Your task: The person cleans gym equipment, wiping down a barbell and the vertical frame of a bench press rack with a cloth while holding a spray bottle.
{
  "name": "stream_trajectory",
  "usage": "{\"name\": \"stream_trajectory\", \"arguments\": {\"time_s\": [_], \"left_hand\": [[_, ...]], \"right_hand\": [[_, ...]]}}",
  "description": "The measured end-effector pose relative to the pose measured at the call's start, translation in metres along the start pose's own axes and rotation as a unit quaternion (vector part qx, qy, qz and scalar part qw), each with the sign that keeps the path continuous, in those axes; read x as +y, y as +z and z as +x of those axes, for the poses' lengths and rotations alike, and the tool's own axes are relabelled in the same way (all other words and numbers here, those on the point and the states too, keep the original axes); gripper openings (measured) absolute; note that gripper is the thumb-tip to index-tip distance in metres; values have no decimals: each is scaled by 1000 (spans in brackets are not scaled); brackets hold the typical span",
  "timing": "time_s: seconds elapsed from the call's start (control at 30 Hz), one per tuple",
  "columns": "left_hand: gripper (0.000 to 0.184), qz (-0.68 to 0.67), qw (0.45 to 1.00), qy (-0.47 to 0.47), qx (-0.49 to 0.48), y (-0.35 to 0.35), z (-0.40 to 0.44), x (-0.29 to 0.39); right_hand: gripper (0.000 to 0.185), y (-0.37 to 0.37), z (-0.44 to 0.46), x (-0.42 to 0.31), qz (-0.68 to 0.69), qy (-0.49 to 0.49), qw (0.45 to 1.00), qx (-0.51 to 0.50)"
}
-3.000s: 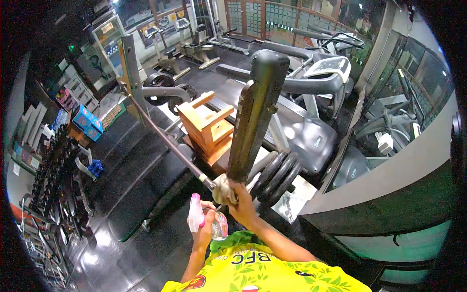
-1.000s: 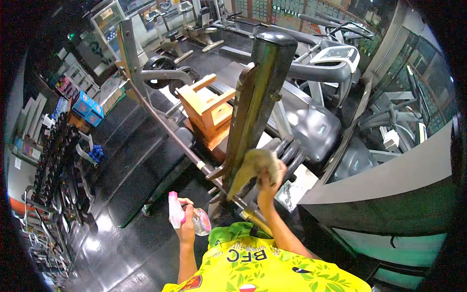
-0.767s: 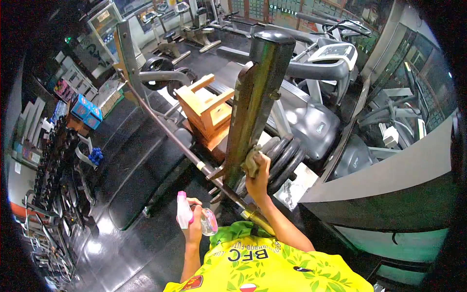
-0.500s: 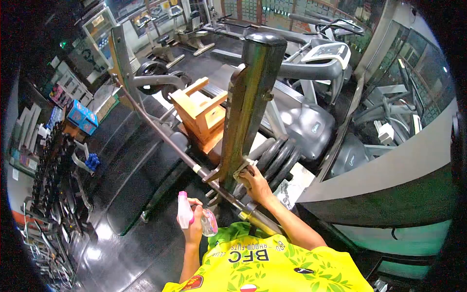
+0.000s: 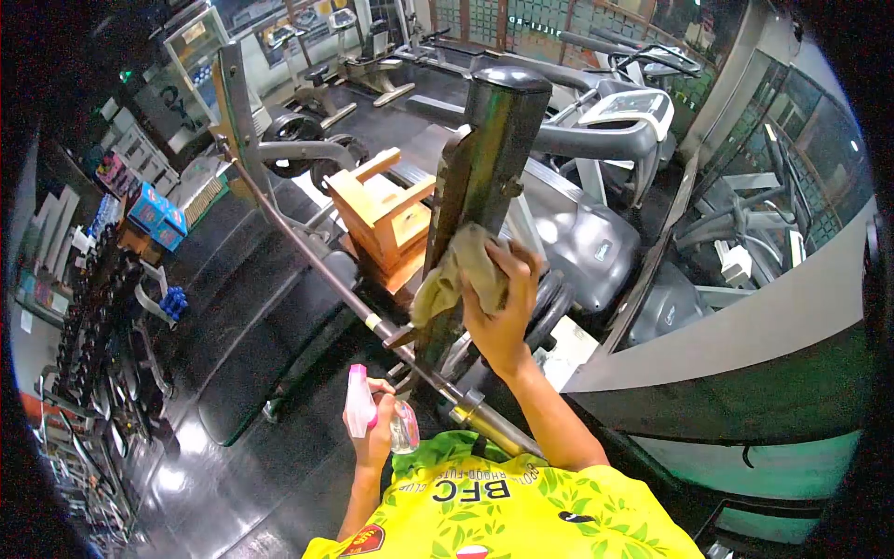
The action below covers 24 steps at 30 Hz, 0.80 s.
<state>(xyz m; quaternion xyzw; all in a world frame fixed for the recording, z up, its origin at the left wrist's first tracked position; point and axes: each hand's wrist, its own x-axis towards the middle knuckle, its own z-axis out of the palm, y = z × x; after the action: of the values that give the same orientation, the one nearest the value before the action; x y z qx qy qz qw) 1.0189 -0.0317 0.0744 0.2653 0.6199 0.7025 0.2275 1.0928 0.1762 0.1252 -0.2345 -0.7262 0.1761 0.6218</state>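
A beige cloth (image 5: 463,273) is in my right hand (image 5: 507,312), pressed against the black upright post (image 5: 498,149) of a bench rack. The cloth bunches under my fingers and hides part of the post. Lower and to the left, my left hand (image 5: 374,430) grips a spray bottle (image 5: 403,427) with a white and pink trigger head. A long metal barbell (image 5: 321,272) rests in the rack, running from the upper left down past the post. Its thicker sleeve (image 5: 494,424) lies just in front of my yellow shirt.
Behind the post stand a small wooden stool (image 5: 389,224) and a treadmill (image 5: 596,242). A black padded bench (image 5: 279,326) lies under the barbell. Dumbbells (image 5: 98,326) line the far left, near a blue box (image 5: 156,219). A mirror (image 5: 782,186) covers the right wall.
My right hand has moved up the post with the cloth, which now shows more spread out. My left hand keeps the spray bottle in nearly the same place.
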Motion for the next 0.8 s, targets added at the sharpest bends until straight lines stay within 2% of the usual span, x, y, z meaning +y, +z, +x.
{"name": "stream_trajectory", "arguments": {"time_s": [0.03,0.1,0.13,0.2,0.27,0.33,0.4,0.6,0.67,0.7,0.73,0.8], "left_hand": [[9,1,1000,1,1,-1,0,-1],[9,-5,1000,2,8,-3,-2,-5],[9,-4,1000,5,10,-5,-3,-8],[25,12,1000,1,-7,-11,-5,-14],[24,16,1000,3,-4,-14,-4,-19],[24,19,1000,4,-7,-9,-4,-15],[12,13,1000,15,8,1,-4,0],[13,-5,1000,14,-22,3,-5,-6],[14,-3,1000,18,-22,2,-9,-12],[15,0,1000,22,-17,2,-7,-12],[15,0,999,28,-16,4,-5,-9],[16,8,1000,23,-7,6,-7,0]], "right_hand": [[42,2,-1,-2,1,0,1000,1],[47,7,-3,-6,-20,55,993,-104],[47,7,-7,-7,-17,53,993,-104],[53,2,-24,-6,-48,66,988,-133],[57,3,-57,6,-63,68,983,-157],[55,1,-83,6,-21,131,967,-215],[54,4,-104,14,-17,132,964,-232],[46,-2,-143,37,-15,147,943,-298],[40,-6,-163,55,-20,179,889,-422],[40,-8,-165,64,3,264,859,-440],[40,-9,-161,70,4,260,861,-437],[42,-14,-159,81,72,246,917,-305]]}}
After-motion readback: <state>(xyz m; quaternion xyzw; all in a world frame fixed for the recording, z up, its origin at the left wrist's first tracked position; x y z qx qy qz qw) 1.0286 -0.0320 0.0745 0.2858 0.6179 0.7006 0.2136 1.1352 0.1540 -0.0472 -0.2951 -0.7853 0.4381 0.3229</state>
